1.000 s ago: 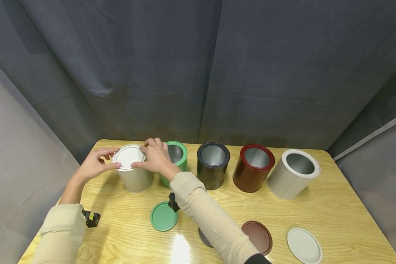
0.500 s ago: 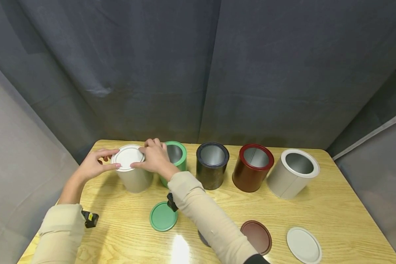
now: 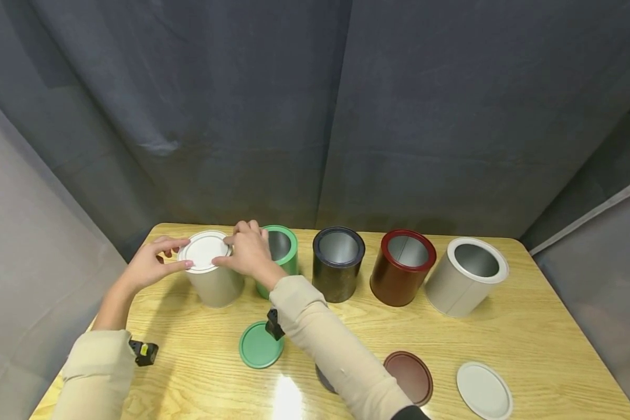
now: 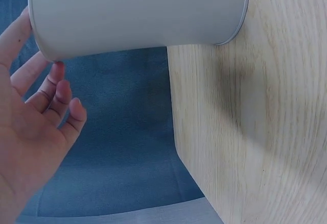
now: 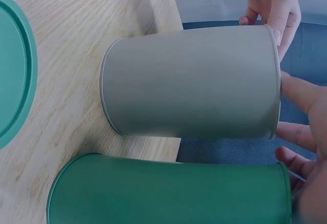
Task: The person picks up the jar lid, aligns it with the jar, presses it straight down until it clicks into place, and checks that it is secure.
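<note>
At the far left of the table, a pale grey-white can [image 3: 217,290] stands upright with a white lid [image 3: 206,251] on top. My left hand [image 3: 149,261] touches the lid's left edge with thumb and index finger. In the left wrist view, the other fingers of that left hand [image 4: 36,119] hang loosely bent. On the opposite side, my right hand [image 3: 249,249] rests thumb and fingertips on the lid's right edge. The right wrist view shows the can's wall [image 5: 191,83] between both hands. How far the lid sits down is hidden.
Lidless cans stand in a row to the right: green [image 3: 290,251], black [image 3: 336,280], dark red [image 3: 398,283] and white [image 3: 457,291]. Nearer lie a green lid [image 3: 259,347], a dark lid [image 3: 324,379] partly under my sleeve, a brown lid [image 3: 408,376] and a white lid [image 3: 483,389].
Both hands stay at the lid's edges on the same can. My right thumb has shifted very slightly to the right. The cans and loose lids have not moved.
</note>
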Tool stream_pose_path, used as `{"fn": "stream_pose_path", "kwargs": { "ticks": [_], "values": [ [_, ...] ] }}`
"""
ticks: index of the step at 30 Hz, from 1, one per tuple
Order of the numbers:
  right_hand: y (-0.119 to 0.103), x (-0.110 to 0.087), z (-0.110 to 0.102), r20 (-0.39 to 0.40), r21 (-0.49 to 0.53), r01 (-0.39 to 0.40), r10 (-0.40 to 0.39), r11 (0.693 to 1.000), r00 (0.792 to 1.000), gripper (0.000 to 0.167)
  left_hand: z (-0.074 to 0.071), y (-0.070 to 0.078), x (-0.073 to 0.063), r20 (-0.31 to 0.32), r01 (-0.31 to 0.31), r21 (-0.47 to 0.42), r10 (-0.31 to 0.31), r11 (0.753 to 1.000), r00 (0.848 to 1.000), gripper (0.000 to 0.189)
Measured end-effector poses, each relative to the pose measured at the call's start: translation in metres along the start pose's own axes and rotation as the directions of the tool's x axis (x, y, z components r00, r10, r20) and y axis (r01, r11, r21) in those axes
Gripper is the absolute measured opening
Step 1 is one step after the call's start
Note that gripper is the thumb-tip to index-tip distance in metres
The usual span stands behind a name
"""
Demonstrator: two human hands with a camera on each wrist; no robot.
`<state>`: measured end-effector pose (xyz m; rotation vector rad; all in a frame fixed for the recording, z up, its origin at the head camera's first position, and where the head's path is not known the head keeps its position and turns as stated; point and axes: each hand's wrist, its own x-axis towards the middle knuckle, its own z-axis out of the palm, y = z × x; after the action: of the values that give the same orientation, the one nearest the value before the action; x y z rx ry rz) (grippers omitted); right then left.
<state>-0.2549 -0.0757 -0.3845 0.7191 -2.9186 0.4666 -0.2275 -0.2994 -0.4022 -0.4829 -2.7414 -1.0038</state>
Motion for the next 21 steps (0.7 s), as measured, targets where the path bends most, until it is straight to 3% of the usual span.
{"fn": "stream_pose_path", "kwargs": {
  "ticks": [9, 16, 21],
  "values": [
    [-0.0046, -0.0023, -0.0018, -0.009, 0.023, -0.066, 0.066, 0.998, 0.998, 0.047, 0.0019, -0.0033, -0.0037, -0.025, 0.032, -0.007, -0.032, 0.999, 0.999, 0.042],
    [-0.0052, -0.0034, -0.0014, -0.013, 0.016, -0.072, 0.072, 0.997, 0.997, 0.046, 0.0018, 0.0019, -0.0061, -0.02, 0.066, -0.022, -0.066, 0.998, 0.998, 0.042],
    [-0.0042, -0.0034, -0.0021, -0.012, 0.014, -0.076, 0.076, 0.997, 0.997, 0.047, 0.0018, 0.0026, -0.0053, -0.022, 0.058, -0.017, -0.058, 0.998, 0.998, 0.042]
  ]
}}
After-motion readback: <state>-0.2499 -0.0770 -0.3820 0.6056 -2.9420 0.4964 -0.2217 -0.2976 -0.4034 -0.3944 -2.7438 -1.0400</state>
